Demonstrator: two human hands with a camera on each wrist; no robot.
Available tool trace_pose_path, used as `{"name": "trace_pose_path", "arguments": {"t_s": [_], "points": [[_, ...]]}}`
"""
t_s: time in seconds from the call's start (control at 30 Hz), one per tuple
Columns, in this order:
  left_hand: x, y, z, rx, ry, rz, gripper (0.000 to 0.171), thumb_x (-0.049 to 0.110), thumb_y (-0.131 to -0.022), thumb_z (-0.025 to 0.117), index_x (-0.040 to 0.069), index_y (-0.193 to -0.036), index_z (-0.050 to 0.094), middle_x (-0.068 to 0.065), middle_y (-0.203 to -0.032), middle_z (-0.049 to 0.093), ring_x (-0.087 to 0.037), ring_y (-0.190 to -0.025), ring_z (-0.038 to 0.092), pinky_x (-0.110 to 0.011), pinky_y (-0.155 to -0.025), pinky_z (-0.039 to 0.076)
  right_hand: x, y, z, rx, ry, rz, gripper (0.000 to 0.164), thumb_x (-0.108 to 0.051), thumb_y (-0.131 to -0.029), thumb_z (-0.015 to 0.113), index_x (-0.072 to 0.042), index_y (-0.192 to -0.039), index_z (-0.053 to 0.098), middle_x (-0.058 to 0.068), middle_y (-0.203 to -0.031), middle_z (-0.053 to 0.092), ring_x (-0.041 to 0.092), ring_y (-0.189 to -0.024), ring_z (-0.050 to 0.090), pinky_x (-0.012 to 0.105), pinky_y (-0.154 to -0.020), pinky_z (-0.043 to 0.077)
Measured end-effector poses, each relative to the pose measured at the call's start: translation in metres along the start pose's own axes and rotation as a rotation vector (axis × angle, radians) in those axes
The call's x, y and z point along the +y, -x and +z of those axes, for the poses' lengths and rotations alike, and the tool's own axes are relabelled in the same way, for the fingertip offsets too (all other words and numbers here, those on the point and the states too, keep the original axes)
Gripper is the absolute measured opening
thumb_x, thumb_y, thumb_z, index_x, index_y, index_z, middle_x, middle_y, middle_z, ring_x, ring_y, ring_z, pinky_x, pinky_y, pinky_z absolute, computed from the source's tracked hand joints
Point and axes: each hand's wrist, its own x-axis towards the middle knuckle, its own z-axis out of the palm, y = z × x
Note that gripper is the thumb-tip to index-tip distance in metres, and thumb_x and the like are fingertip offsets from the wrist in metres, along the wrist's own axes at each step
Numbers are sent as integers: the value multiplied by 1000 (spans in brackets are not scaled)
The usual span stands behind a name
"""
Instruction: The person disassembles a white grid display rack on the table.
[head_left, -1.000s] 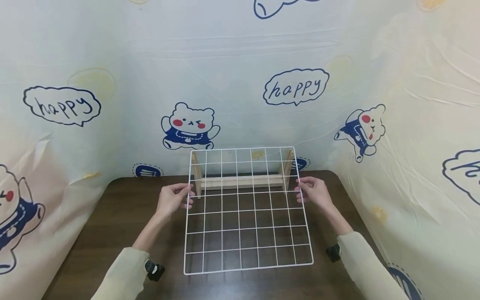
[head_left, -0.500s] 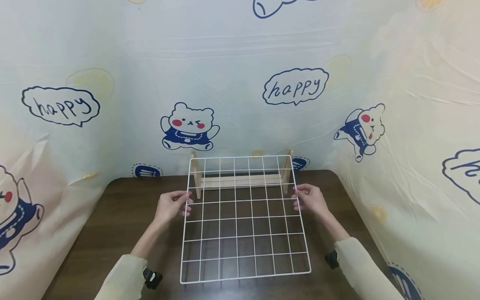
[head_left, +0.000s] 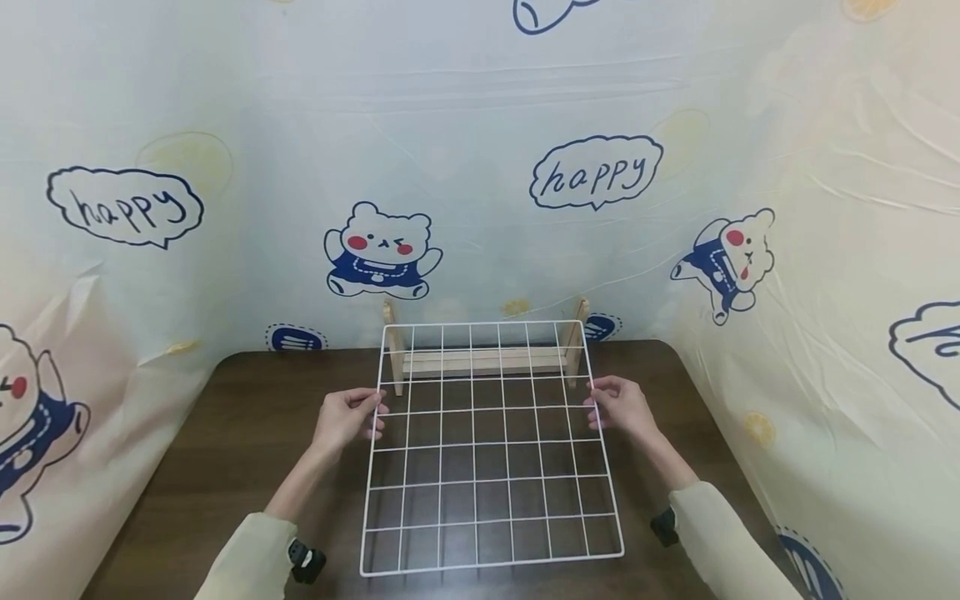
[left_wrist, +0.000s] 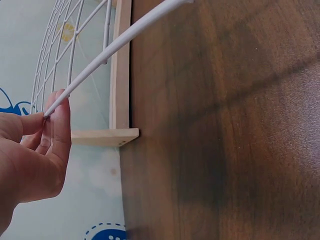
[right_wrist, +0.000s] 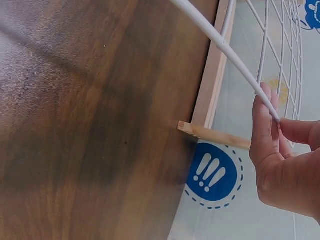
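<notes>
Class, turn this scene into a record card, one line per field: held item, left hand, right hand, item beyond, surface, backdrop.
Held item: white wire grid
Left hand: pinches the grid's left edge
Right hand: pinches the grid's right edge
Item beyond: pale wooden stand, partly seen through the grid; contact unclear
Surface: dark brown wood-grain table
Backdrop: pale cloth with bears and "happy" bubbles

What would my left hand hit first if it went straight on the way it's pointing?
Beyond the white wire grid it pinches, your left hand would probably meet the left wooden upright first, though depth is hard to judge.
</notes>
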Motion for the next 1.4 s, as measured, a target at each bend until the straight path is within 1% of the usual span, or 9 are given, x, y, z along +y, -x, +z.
{"name": "trace_pose_path", "arguments": {"t_s": [0.13,0.23,0.43,0.6,0.7,0.77,1.0,1.27,1.4], "points": [[-4,1,1,0,12,-15,29,5,-97,58,-14,-118,59,-27,-86,68,-26,-61,67,-43,-59,60,5,0,0,2,-6,3,23,1,-97,52,12,-118,55,30,-92,65,42,-72,66,57,-71,56],[-6,2,1,-1,27,-26,29,5,-97,58,-15,-118,59,-27,-86,67,-28,-62,67,-44,-59,60,10,0,1,-3,-19,-6,23,1,-97,52,12,-118,55,29,-90,65,46,-73,64,58,-70,56],[-13,3,1,3,37,-39,28,4,-97,57,-15,-118,59,-27,-84,67,-32,-63,67,-45,-59,60,14,1,3,-6,-15,3,23,2,-96,52,12,-117,54,31,-92,64,41,-68,65,53,-65,59],[-20,3,4,-1,19,-33,26,3,-96,57,-15,-116,60,-26,-83,67,-26,-59,67,-45,-57,60,19,4,3,-5,-20,18,23,3,-96,52,12,-118,54,32,-92,64,34,-63,66,47,-60,60],[-22,4,6,0,8,-34,27,3,-97,57,-16,-116,59,-29,-84,67,-25,-58,67,-45,-57,60,21,6,2,-13,-22,22,25,3,-96,51,14,-119,52,33,-93,64,30,-61,66,47,-60,60],[-23,5,6,8,5,-35,27,2,-96,57,-16,-116,59,-30,-84,67,-27,-58,67,-45,-57,60,23,7,1,-23,-19,25,26,3,-96,52,14,-119,51,33,-92,64,32,-62,66,48,-61,60],[-27,7,6,2,-2,-49,30,2,-97,56,-18,-119,57,-29,-85,67,-30,-61,67,-44,-56,60,30,9,1,-64,-3,28,24,3,-95,53,13,-117,51,22,-83,67,44,-70,65,49,-63,60],[-37,8,7,5,30,-77,28,2,-96,58,-17,-117,58,-24,-82,68,-23,-56,66,-42,-55,60,39,9,2,-100,-6,58,22,3,-95,53,11,-116,52,18,-80,66,39,-68,67,45,-61,60],[-45,10,8,2,31,-94,30,3,-96,58,-17,-118,58,-27,-85,68,-23,-57,66,-41,-55,60,45,10,3,-131,-20,64,24,7,-94,51,13,-117,49,24,-83,65,38,-67,67,46,-62,60]]}}
